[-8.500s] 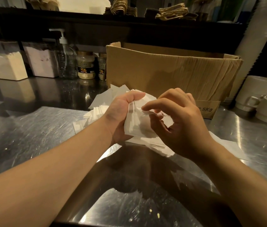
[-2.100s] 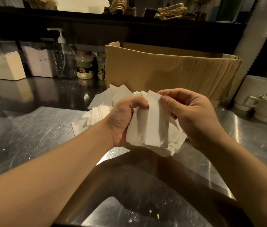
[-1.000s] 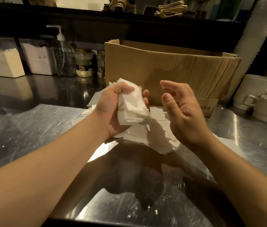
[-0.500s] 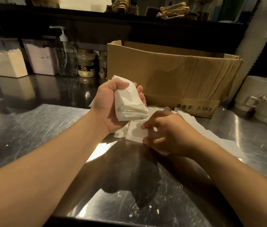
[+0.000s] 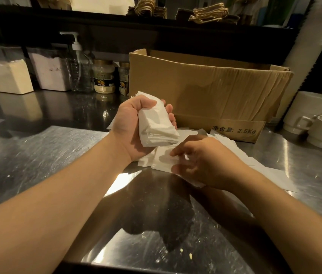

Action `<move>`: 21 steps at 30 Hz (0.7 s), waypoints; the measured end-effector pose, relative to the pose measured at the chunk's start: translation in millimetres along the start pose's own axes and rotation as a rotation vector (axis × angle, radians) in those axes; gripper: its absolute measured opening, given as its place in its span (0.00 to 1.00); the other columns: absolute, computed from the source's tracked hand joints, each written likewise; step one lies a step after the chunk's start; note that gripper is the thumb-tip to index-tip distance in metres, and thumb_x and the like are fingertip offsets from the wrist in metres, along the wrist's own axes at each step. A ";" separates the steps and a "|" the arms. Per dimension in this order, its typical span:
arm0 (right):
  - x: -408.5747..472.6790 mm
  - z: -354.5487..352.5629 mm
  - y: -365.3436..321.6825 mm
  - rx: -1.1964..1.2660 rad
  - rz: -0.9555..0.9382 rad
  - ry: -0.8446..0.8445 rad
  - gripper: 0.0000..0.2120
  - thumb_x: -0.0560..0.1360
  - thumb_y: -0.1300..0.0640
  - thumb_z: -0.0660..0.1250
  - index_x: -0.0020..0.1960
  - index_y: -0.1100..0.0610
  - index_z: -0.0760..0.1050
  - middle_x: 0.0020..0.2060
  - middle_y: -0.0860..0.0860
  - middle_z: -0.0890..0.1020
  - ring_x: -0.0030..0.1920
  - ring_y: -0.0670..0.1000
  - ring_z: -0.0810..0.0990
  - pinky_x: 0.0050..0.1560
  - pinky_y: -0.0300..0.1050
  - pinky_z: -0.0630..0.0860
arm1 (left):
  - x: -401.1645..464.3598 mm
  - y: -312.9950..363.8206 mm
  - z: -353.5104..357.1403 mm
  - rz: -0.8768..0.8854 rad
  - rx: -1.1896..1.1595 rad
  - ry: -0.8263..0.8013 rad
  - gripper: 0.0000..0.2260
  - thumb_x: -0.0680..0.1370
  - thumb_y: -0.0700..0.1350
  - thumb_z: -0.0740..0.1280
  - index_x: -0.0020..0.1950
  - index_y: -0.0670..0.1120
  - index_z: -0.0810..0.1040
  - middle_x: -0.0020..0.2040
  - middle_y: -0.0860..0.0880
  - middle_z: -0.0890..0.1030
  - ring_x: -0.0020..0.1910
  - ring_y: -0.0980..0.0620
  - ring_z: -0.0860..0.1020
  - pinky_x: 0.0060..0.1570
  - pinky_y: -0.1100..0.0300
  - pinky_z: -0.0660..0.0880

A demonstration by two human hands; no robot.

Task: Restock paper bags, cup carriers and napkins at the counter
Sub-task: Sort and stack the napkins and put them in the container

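The left hand (image 5: 134, 127) grips a thick stack of white napkins (image 5: 157, 127), raised above the steel bench (image 5: 37, 155); the right hand (image 5: 201, 163) rests curled on loose napkins (image 5: 235, 155) spread before the cardboard box (image 5: 205, 89); whether its fingers pinch one, I cannot tell.

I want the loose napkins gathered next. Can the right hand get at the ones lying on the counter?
Probably yes. The right hand is already down on the loose napkins, nothing lying between, while the left hand holds its stack clear above them.
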State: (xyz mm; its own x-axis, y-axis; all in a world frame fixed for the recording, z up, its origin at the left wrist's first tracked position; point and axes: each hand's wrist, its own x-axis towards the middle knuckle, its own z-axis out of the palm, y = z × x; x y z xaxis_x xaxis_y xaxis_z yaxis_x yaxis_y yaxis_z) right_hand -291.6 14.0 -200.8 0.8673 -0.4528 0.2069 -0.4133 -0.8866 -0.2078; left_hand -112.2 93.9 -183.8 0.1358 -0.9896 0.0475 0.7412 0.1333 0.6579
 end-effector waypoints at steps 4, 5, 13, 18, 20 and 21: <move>-1.2 -3.5 -1.3 0.006 0.011 -0.044 0.20 0.74 0.43 0.74 0.64 0.43 0.80 0.60 0.43 0.80 0.60 0.49 0.76 0.60 0.51 0.77 | 0.2 -0.3 0.3 0.003 -0.001 -0.001 0.24 0.67 0.45 0.67 0.63 0.46 0.73 0.52 0.44 0.79 0.44 0.47 0.80 0.48 0.51 0.81; -1.1 -3.2 -2.0 -0.002 0.010 -0.043 0.18 0.74 0.44 0.74 0.64 0.44 0.80 0.60 0.44 0.80 0.59 0.49 0.77 0.60 0.51 0.77 | 0.3 -0.5 0.2 0.003 0.003 0.002 0.24 0.67 0.45 0.68 0.63 0.46 0.73 0.52 0.44 0.79 0.44 0.47 0.80 0.48 0.51 0.81; 0.2 -4.8 -3.2 -0.058 -0.004 -0.057 0.17 0.78 0.58 0.69 0.65 0.45 0.81 0.61 0.46 0.81 0.60 0.50 0.78 0.61 0.48 0.78 | 1.1 -0.6 -0.9 0.000 0.023 0.017 0.26 0.66 0.46 0.69 0.65 0.46 0.73 0.52 0.44 0.80 0.43 0.48 0.80 0.47 0.51 0.81; -1.2 -1.3 -3.2 -0.072 -0.052 0.025 0.15 0.79 0.52 0.69 0.65 0.43 0.80 0.60 0.46 0.81 0.57 0.49 0.77 0.56 0.47 0.77 | 1.2 -1.2 -0.8 0.001 0.024 0.016 0.26 0.66 0.46 0.68 0.65 0.46 0.73 0.51 0.44 0.80 0.44 0.48 0.80 0.47 0.51 0.81; -2.4 0.8 -3.5 -0.134 -0.105 0.102 0.12 0.79 0.50 0.69 0.61 0.40 0.82 0.58 0.44 0.81 0.59 0.49 0.74 0.54 0.45 0.71 | 1.3 -1.3 -1.2 -0.001 0.027 0.013 0.26 0.66 0.46 0.68 0.65 0.46 0.73 0.51 0.44 0.80 0.44 0.48 0.80 0.48 0.50 0.80; -3.1 0.9 -3.7 -0.158 -0.118 0.137 0.11 0.79 0.50 0.70 0.60 0.40 0.82 0.57 0.44 0.82 0.59 0.50 0.74 0.54 0.45 0.69 | 1.1 -1.4 -1.1 -0.003 0.029 0.011 0.26 0.66 0.46 0.68 0.65 0.46 0.73 0.51 0.44 0.80 0.44 0.48 0.80 0.48 0.50 0.80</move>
State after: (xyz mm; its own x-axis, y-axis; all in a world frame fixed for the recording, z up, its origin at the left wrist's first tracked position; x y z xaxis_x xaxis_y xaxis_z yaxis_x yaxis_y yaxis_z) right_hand -292.5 18.8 -201.5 0.8709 -0.3442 0.3507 -0.3588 -0.9331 -0.0247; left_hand -112.4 92.7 -185.6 0.1409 -0.9893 0.0368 0.7225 0.1281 0.6794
